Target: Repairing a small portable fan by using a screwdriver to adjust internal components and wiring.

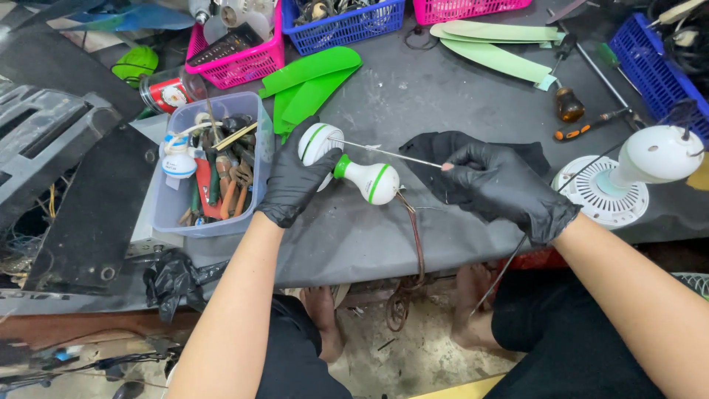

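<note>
Cluttered with parts and tools, a dark grey workbench fills the upper half of the frame, its front edge running across the middle, with a dirty floor and the person's bare feet below it. Near the centre, the left hand, in a black glove, is clasped around the larger rounded end of a white fan motor housing with green bands and a green neck; the housing lies tilted, its smaller white end pointing toward lower right. The right hand, also in a black glove, pinches the end of a thin metal rod between thumb and fingers; the rod runs leftward to the larger end of the housing. A brown cord hangs from the smaller end over the bench edge. Just left of the left hand stands a clear plastic tub packed with pliers and other hand tools. Behind it, upper left of centre, lie bright green fan blades, and paler green blades lie at upper right. A pink basket and a blue basket sit along the top edge. At right rest a white fan body on a round white grille, with an orange-handled screwdriver above them.
</note>
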